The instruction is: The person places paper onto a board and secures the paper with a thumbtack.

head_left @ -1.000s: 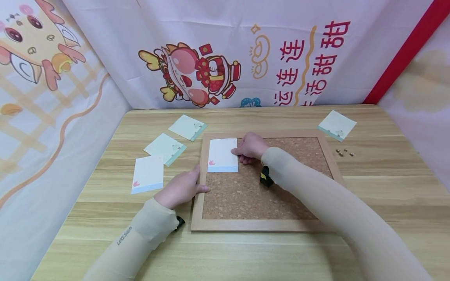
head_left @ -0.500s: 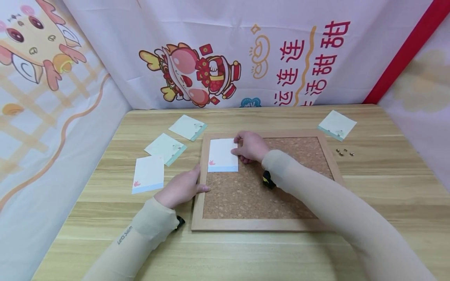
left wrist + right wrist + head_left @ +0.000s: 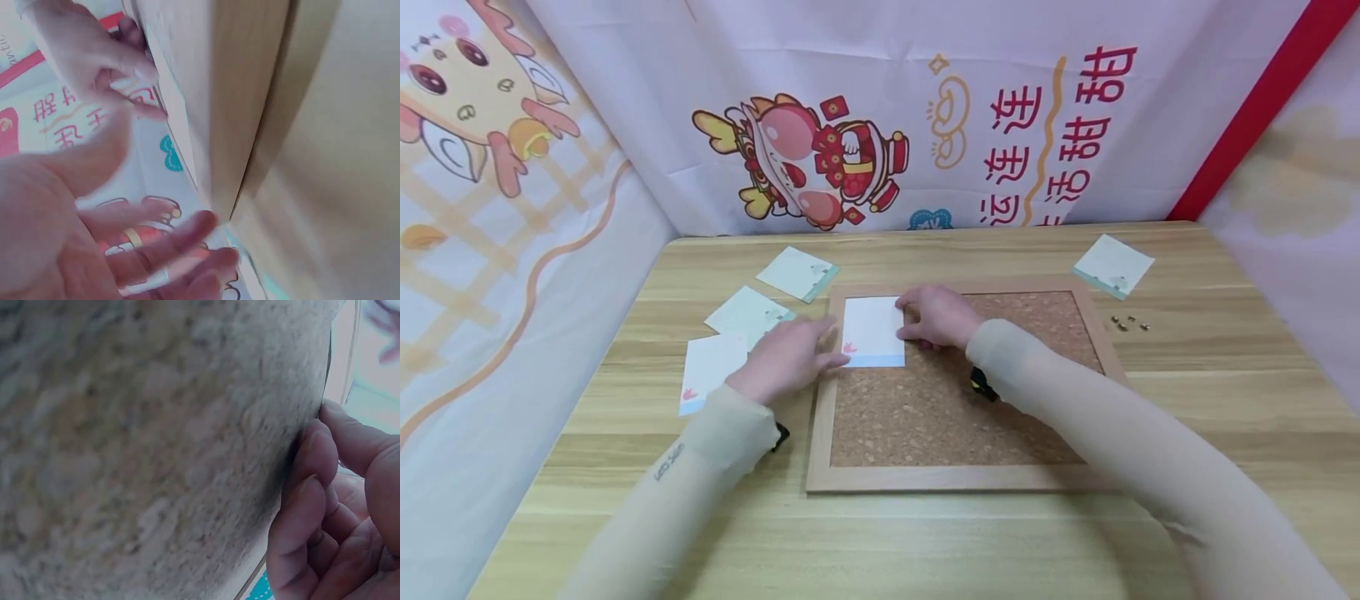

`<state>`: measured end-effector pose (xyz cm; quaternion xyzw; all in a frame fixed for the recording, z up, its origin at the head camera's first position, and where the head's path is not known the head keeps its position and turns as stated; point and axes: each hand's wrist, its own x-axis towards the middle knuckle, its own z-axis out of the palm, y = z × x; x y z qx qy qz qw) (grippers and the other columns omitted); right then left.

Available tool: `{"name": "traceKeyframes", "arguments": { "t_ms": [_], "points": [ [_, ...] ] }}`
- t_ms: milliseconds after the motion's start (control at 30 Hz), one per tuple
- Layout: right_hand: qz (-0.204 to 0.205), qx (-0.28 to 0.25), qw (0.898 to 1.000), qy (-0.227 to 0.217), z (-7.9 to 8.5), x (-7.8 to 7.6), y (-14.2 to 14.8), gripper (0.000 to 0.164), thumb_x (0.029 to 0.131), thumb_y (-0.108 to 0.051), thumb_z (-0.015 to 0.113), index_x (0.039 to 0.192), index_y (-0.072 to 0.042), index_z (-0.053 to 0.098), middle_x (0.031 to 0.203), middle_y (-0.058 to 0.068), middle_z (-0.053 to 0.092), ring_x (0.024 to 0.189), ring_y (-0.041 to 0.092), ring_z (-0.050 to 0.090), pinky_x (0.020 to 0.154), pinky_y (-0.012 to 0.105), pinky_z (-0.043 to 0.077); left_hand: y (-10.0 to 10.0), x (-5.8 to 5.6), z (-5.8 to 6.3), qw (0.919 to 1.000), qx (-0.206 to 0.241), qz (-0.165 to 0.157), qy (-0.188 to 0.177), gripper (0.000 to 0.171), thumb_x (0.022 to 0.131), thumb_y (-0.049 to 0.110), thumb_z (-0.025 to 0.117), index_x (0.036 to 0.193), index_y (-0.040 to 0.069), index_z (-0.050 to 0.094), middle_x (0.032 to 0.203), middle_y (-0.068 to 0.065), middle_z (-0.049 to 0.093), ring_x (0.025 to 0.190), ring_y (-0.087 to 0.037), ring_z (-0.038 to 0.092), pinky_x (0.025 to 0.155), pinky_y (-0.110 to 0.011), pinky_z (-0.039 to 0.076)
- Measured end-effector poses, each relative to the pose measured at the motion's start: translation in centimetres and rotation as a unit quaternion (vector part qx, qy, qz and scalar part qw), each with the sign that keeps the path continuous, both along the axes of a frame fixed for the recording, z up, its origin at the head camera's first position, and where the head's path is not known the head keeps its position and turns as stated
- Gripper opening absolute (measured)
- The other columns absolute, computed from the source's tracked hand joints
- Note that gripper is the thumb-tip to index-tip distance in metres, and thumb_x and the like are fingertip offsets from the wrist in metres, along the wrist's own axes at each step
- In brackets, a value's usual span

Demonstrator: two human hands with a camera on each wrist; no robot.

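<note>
A white note sheet (image 3: 874, 325) with a pink figure and blue strip lies at the upper left of the cork board (image 3: 917, 421), inside its wooden frame (image 3: 955, 479). My right hand (image 3: 946, 317) touches the note's right edge, index finger and thumb apart, the other fingers curled against the cork in the right wrist view. At the frame's left side, my left hand (image 3: 786, 358) has its fingers spread, with the thumb reaching over the frame to the note's lower left corner. The left wrist view shows this left hand (image 3: 69, 231) blurred beside the frame's edge (image 3: 237, 112).
Left of the board lie another white note (image 3: 711, 367), partly behind my left hand, and two green-edged notes (image 3: 745, 310), (image 3: 797, 272). One more green-edged note (image 3: 1114, 267) lies at the back right, near several small brass pins (image 3: 1122, 327). A printed curtain (image 3: 955, 108) stands behind the table.
My left hand has moved up along the frame toward the note's lower left corner. The right hand's index finger and thumb have spread apart at the note's right edge; the note stays in place.
</note>
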<state>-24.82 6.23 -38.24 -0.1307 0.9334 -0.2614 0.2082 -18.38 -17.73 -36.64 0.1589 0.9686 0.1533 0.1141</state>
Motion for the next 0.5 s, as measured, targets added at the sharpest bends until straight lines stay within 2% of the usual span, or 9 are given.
{"name": "traceKeyframes", "arguments": {
  "t_ms": [33, 100, 167, 333, 400, 500],
  "points": [
    [0.005, 0.005, 1.0, 0.004, 0.0, 0.0, 0.0, 0.054, 0.09, -0.031, 0.075, 0.14, -0.02, 0.058, 0.077, 0.004, 0.066, 0.06, 0.019, 0.063, 0.058, 0.031, 0.052, 0.0, -0.7, 0.1, 0.9998, -0.01, -0.013, 0.01, 0.058, 0.093, 0.046, 0.067, 0.137, 0.008, 0.056, 0.123, -0.021, 0.06, 0.112, -0.035, 0.056, 0.093, -0.052, 0.045],
    [0.009, 0.013, 1.0, 0.006, 0.0, 0.0, -0.1, 0.054, 0.09, -0.032, 0.075, 0.14, -0.02, 0.058, 0.078, 0.004, 0.065, 0.059, 0.019, 0.063, 0.057, 0.031, 0.052, 0.0, -2.0, 0.1, 0.999, -0.025, -0.036, 0.013, 0.071, 0.093, 0.048, 0.066, 0.151, 0.015, 0.043, 0.146, -0.022, 0.044, 0.134, -0.04, 0.04, 0.107, -0.057, 0.034],
    [0.008, 0.016, 1.0, 0.004, -0.1, -0.1, 0.0, 0.055, 0.089, -0.032, 0.075, 0.14, -0.021, 0.058, 0.079, 0.004, 0.065, 0.059, 0.019, 0.062, 0.056, 0.031, 0.052, 0.0, -3.5, -0.1, 0.9977, -0.036, -0.057, -0.001, 0.076, 0.092, 0.051, 0.065, 0.154, 0.018, 0.038, 0.156, -0.022, 0.03, 0.142, -0.042, 0.026, 0.112, -0.058, 0.025],
    [0.013, 0.027, 1.0, 0.005, -0.1, -0.1, 0.3, 0.058, 0.088, -0.034, 0.076, 0.142, -0.022, 0.056, 0.078, 0.004, 0.065, 0.059, 0.018, 0.062, 0.055, 0.03, 0.051, -0.2, -6.0, -0.8, 0.9941, -0.048, -0.083, -0.051, 0.082, 0.09, 0.054, 0.065, 0.157, 0.021, 0.031, 0.163, -0.019, 0.014, 0.147, -0.044, 0.009, 0.113, -0.06, 0.019],
    [0.019, 0.029, 0.999, 0.006, 0.0, -0.1, 0.5, 0.059, 0.088, -0.034, 0.076, 0.142, -0.021, 0.056, 0.079, 0.005, 0.067, 0.06, 0.018, 0.062, 0.056, 0.03, 0.051, -0.2, -6.5, -1.0, 0.9929, -0.054, -0.079, -0.07, 0.084, 0.09, 0.055, 0.065, 0.158, 0.022, 0.029, 0.164, -0.018, 0.009, 0.147, -0.045, 0.006, 0.113, -0.061, 0.018],
    [0.031, 0.023, 0.999, 0.014, 0.4, -0.1, 1.1, 0.056, 0.089, -0.033, 0.076, 0.14, -0.02, 0.058, 0.097, 0.005, 0.067, 0.063, 0.018, 0.063, 0.058, 0.031, 0.053, 0.1, -6.8, -1.1, 0.9914, -0.064, -0.073, -0.088, 0.085, 0.089, 0.055, 0.066, 0.158, 0.022, 0.028, 0.165, -0.017, 0.004, 0.146, -0.048, 0.004, 0.113, -0.062, 0.017]
  ]
}}
